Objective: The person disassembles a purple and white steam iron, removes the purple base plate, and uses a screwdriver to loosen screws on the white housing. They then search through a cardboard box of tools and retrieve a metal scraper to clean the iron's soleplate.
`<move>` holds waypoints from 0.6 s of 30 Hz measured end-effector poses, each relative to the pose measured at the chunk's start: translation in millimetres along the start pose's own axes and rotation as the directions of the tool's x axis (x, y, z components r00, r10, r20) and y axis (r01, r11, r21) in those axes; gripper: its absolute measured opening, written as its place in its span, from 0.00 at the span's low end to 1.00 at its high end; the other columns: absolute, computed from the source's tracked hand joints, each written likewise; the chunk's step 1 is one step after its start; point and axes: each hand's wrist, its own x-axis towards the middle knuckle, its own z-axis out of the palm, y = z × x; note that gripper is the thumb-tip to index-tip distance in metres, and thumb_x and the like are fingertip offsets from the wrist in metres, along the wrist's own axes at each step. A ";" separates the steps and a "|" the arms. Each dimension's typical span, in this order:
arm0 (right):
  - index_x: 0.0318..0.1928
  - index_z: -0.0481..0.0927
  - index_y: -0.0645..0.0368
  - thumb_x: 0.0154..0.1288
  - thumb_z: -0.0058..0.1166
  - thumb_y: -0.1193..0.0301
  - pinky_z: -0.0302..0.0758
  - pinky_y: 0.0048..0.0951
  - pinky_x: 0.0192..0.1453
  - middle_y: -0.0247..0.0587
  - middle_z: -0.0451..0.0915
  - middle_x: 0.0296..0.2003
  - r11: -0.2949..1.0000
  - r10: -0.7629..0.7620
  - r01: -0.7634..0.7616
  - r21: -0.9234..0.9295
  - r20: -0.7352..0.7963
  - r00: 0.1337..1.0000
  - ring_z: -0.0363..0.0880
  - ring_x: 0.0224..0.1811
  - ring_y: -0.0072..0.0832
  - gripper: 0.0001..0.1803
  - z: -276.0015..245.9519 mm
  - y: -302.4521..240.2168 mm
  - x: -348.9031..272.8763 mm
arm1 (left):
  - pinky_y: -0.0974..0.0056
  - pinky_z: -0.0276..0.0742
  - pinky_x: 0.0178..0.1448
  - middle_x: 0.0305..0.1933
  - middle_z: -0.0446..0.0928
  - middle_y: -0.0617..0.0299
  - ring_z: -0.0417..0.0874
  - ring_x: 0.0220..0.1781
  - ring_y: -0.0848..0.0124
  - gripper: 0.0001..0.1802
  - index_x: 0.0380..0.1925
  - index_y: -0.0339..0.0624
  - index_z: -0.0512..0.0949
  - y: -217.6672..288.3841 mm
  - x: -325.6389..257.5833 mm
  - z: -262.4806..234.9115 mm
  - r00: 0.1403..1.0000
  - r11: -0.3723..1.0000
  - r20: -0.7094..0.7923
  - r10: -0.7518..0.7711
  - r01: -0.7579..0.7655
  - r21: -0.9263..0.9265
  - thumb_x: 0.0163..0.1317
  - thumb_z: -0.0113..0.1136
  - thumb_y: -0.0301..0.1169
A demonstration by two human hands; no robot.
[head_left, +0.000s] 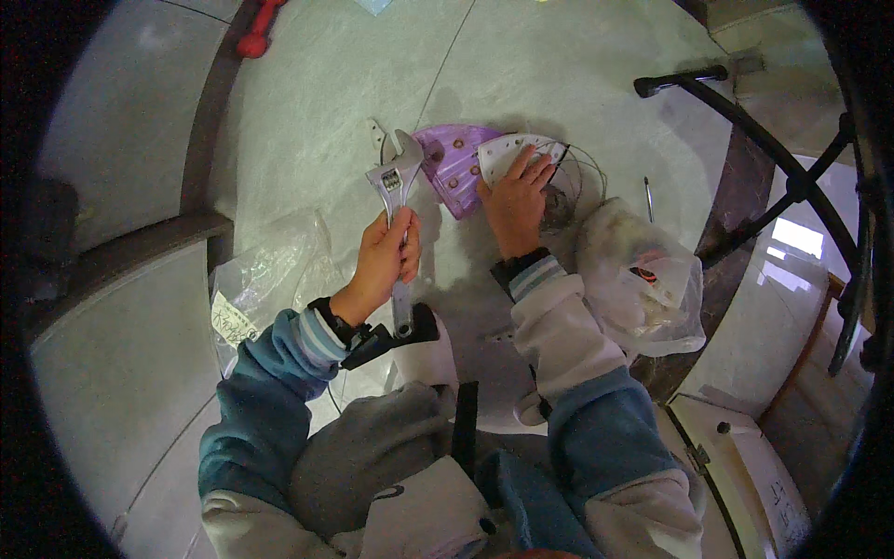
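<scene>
My left hand (382, 256) is wrapped round the handle of a silver adjustable wrench (395, 175). The wrench points away from me, its jaw beside the left edge of a purple fan-shaped piece (453, 166) with several brass-coloured round spots. Just right of that piece lies a white plate (503, 147) with small holes, close to or overlapping it. My right hand (517, 207) rests on the white plate with its fingers stretched out, hiding part of it. Thin wire or cord (589, 166) loops to the right of this hand. A small pale metal piece (376, 136) lies left of the wrench jaw.
On the floor to the right sits a filled clear plastic bag (643, 289), with a slim screwdriver-like tool (649, 198) beyond it. Another clear bag (284, 270) lies left. Black metal legs (764, 149) stand at the right; a red dumbbell (256, 42) is at the far left.
</scene>
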 end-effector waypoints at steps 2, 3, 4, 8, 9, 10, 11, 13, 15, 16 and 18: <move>0.65 0.46 0.74 0.49 0.60 0.50 0.65 0.46 0.63 0.77 0.53 0.61 0.988 -0.022 0.034 0.148 -0.082 0.996 0.52 0.65 0.66 0.55 -1.3 9.3 -3.6 | 0.71 0.53 0.13 0.14 0.56 0.69 0.56 0.10 0.79 0.14 0.33 0.43 0.66 -0.8 4.5 1.9 0.999 0.999 0.018 0.032 -0.032 0.003 0.70 0.43 0.42; 0.65 0.46 0.74 0.49 0.61 0.52 0.63 0.45 0.64 0.77 0.53 0.61 0.977 -0.020 0.043 0.209 -0.111 0.994 0.52 0.65 0.66 0.54 -2.7 14.6 -6.2 | 0.71 0.54 0.13 0.14 0.56 0.70 0.56 0.10 0.79 0.14 0.33 0.43 0.66 -1.2 5.2 2.2 0.999 0.999 0.013 0.033 -0.033 0.008 0.70 0.42 0.42; 0.65 0.47 0.74 0.49 0.60 0.56 0.63 0.44 0.64 0.76 0.54 0.61 0.963 -0.058 0.096 0.252 -0.151 0.987 0.53 0.64 0.64 0.52 -4.4 20.3 -8.7 | 0.71 0.54 0.13 0.14 0.56 0.70 0.56 0.10 0.79 0.14 0.33 0.43 0.66 -1.9 5.4 2.2 0.999 0.999 0.007 0.032 -0.032 0.013 0.70 0.42 0.42; 0.64 0.51 0.72 0.52 0.56 0.68 0.66 0.40 0.62 0.69 0.62 0.58 0.805 -0.047 0.118 0.581 -0.135 0.990 0.63 0.61 0.55 0.42 -17.9 46.3 -22.8 | 0.72 0.51 0.13 0.15 0.56 0.70 0.55 0.11 0.79 0.12 0.35 0.45 0.67 -3.5 3.8 0.3 0.999 1.000 0.036 0.026 -0.026 0.011 0.70 0.44 0.42; 0.64 0.52 0.71 0.53 0.54 0.70 0.67 0.39 0.60 0.67 0.64 0.56 0.710 -0.063 0.126 0.693 -0.115 0.991 0.66 0.59 0.53 0.40 -22.7 54.3 -25.5 | 0.72 0.51 0.13 0.14 0.56 0.70 0.55 0.11 0.79 0.13 0.35 0.45 0.67 -4.7 3.2 0.2 0.999 0.999 0.032 0.039 -0.040 0.029 0.70 0.43 0.42; 0.64 0.53 0.70 0.54 0.52 0.72 0.68 0.38 0.58 0.65 0.67 0.54 0.665 0.014 0.007 0.747 -0.022 1.000 0.69 0.57 0.51 0.37 -27.1 61.5 -28.8 | 0.72 0.51 0.13 0.14 0.56 0.70 0.55 0.11 0.79 0.13 0.35 0.45 0.67 -5.6 1.9 -0.2 0.999 0.999 0.023 0.038 -0.039 0.026 0.70 0.43 0.42; 0.64 0.54 0.69 0.55 0.49 0.74 0.69 0.36 0.56 0.62 0.70 0.51 0.610 0.052 -0.066 0.789 0.044 0.998 0.71 0.53 0.48 0.35 -32.6 70.8 -30.5 | 0.72 0.51 0.13 0.14 0.55 0.70 0.55 0.11 0.79 0.13 0.35 0.45 0.67 -6.3 0.9 -0.7 0.999 0.999 0.023 0.036 -0.036 0.012 0.70 0.43 0.42; 0.62 0.59 0.66 0.62 0.44 0.74 0.71 0.33 0.48 0.55 0.75 0.44 0.360 0.040 -0.166 0.918 0.163 0.986 0.76 0.43 0.41 0.27 -40.2 84.4 -37.2 | 0.72 0.51 0.13 0.14 0.55 0.70 0.55 0.11 0.79 0.14 0.35 0.45 0.67 -6.8 -0.7 -1.6 0.998 0.999 0.047 0.039 -0.041 0.034 0.70 0.42 0.44; 0.60 0.62 0.67 0.63 0.42 0.72 0.72 0.33 0.46 0.53 0.76 0.41 0.482 0.019 -0.139 0.865 0.148 0.989 0.76 0.40 0.39 0.24 -42.1 92.4 -40.7 | 0.72 0.51 0.13 0.14 0.55 0.70 0.54 0.11 0.80 0.16 0.36 0.44 0.68 -7.6 -1.2 -1.0 0.996 0.997 0.068 0.050 -0.055 0.062 0.70 0.41 0.45; 0.59 0.63 0.68 0.64 0.42 0.72 0.72 0.34 0.45 0.52 0.76 0.40 0.543 0.016 -0.122 0.831 0.135 0.991 0.76 0.38 0.37 0.23 -41.5 94.5 -42.5 | 0.72 0.51 0.13 0.14 0.55 0.70 0.54 0.11 0.80 0.16 0.38 0.44 0.68 -8.2 -1.0 0.1 0.996 0.994 0.069 0.059 -0.065 0.084 0.70 0.40 0.45; 0.56 0.67 0.67 0.66 0.41 0.71 0.71 0.32 0.45 0.48 0.77 0.41 0.552 0.020 -0.079 0.830 0.081 0.996 0.76 0.40 0.34 0.20 -38.2 94.8 -47.3 | 0.72 0.51 0.14 0.15 0.55 0.71 0.54 0.11 0.81 0.18 0.40 0.43 0.69 -9.5 -1.0 3.0 0.995 0.986 0.066 0.070 -0.079 0.145 0.71 0.39 0.46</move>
